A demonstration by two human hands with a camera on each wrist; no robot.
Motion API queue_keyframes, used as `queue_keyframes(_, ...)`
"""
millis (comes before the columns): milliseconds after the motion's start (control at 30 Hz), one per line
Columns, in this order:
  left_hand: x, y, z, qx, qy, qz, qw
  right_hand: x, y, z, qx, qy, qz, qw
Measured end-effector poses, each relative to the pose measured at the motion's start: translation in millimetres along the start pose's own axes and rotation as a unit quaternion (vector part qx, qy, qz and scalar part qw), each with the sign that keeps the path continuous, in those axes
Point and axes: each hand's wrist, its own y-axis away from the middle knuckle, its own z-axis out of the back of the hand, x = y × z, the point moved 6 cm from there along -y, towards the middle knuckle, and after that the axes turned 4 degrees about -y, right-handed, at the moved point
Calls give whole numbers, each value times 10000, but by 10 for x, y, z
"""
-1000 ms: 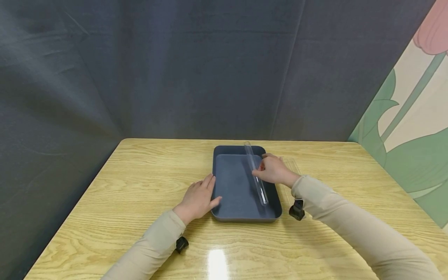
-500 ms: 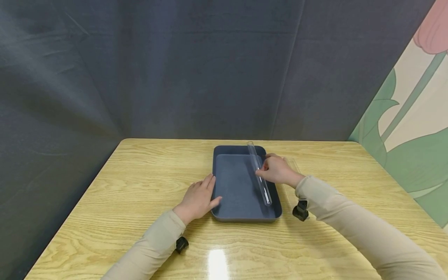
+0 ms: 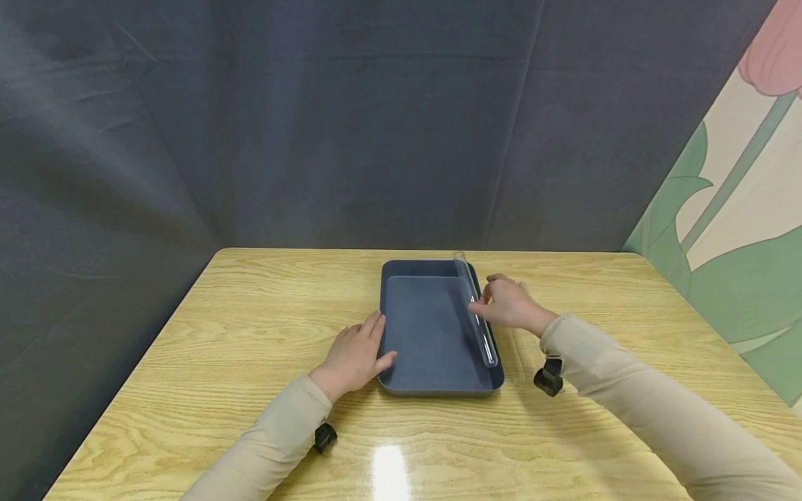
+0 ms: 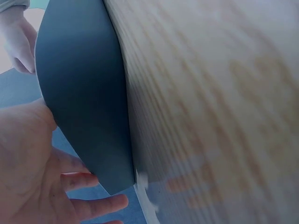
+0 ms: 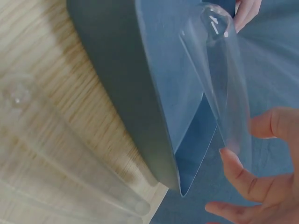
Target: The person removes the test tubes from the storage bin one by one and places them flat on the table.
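A long clear test tube (image 3: 484, 337) with a rounded near end hangs slanted over the right side of a dark blue rectangular tray (image 3: 426, 341). My right hand (image 3: 506, 305) pinches the tube near its middle between thumb and fingertip. In the right wrist view the tube (image 5: 231, 79) overlaps the tray's rim, and the other fingers (image 5: 231, 210) stand loosely apart. My left hand (image 3: 354, 355) rests at the tray's left rim, its fingers extended and its thumb over the inside. The left wrist view shows that hand (image 4: 35, 163) against the tray's outer wall (image 4: 86, 93).
More clear tubes (image 5: 74, 154) lie on the wooden table (image 3: 269, 299) just right of the tray, partly hidden under my right forearm in the head view. A dark curtain (image 3: 351, 125) hangs behind the table, and a painted wall (image 3: 739, 278) stands at the right.
My right hand has carried the test tube rightward, from over the tray's interior to over its right rim. The left hand and the tray have stayed in place.
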Motion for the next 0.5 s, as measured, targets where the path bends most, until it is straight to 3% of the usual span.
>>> queue_keyframes(500,3,-6,-4,8,-9,-9,10000,-137,78,71,42,-174,-167,9997)
